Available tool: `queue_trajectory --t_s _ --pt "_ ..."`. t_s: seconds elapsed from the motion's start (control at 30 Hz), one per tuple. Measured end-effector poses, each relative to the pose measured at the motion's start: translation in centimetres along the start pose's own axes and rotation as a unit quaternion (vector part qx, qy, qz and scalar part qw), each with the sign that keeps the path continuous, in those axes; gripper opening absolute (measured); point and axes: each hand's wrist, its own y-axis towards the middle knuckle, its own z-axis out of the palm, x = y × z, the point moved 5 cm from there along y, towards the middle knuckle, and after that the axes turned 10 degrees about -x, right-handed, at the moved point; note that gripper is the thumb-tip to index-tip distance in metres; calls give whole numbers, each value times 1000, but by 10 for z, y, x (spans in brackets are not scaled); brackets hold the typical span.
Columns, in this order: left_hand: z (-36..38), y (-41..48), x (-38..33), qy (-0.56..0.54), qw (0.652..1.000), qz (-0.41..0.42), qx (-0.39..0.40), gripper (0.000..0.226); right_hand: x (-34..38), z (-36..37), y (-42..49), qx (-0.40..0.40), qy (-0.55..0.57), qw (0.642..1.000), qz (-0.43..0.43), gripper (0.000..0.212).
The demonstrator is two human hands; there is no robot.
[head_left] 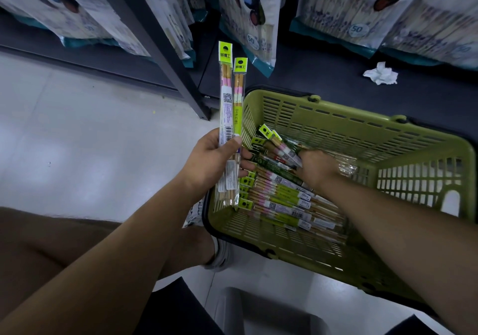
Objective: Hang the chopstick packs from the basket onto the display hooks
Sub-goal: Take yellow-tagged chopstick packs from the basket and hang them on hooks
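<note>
Two chopstick packs (225,117) held up beside a green basket (362,120).
The left hand (214,161) grips both packs upright, just left of the basket's rim. Piled packs (279,202) lie inside the basket, and the right hand (316,166) reaches down among them, too blurred to tell its grip. A crumpled tissue (380,73) lies on the dark shelf.

left hand (209,164): grips two upright chopstick packs (227,117) | right hand (318,169): in green basket (388,138), among loose packs (279,200), grasp unclear
</note>
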Motion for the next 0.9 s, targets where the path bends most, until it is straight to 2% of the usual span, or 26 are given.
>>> queue_trajectory --t_s 0.1,0.2,0.27,0.33,0.4,0.47,0.57,0.7,0.77,0.9 --pt "1 -1 0 4 1000 -1 -3 17 -6 -18 -4 -4 37 999 -3 18" --pt "2 -3 -2 -2 1000 -4 0 12 -8 -41 -12 -10 92 995 -26 9" --pt "5 -5 -3 -2 1000 -7 2 11 -1 -59 -21 -1 150 988 -43 24" --pt "9 -9 -1 2 1000 -12 5 10 12 -78 -30 7 227 973 -43 28" --pt "15 -15 6 28 999 -17 16 8 31 -96 -38 6 311 949 -44 19" --pt "21 -21 14 75 996 -4 42 17 50 -112 -45 16 417 908 -24 8" --pt "31 -34 16 117 989 20 84 39 69 -129 -55 21 526 850 -7 14" --pt "36 -43 8 103 988 42 111 53 76 -139 -65 22 581 813 4 24" --pt "35 -48 3 143 980 69 122 59 77 -139 -67 25 578 816 -4 25" --pt "31 -55 1 172 972 79 140 64 84 -139 -70 18 504 862 -56 25"
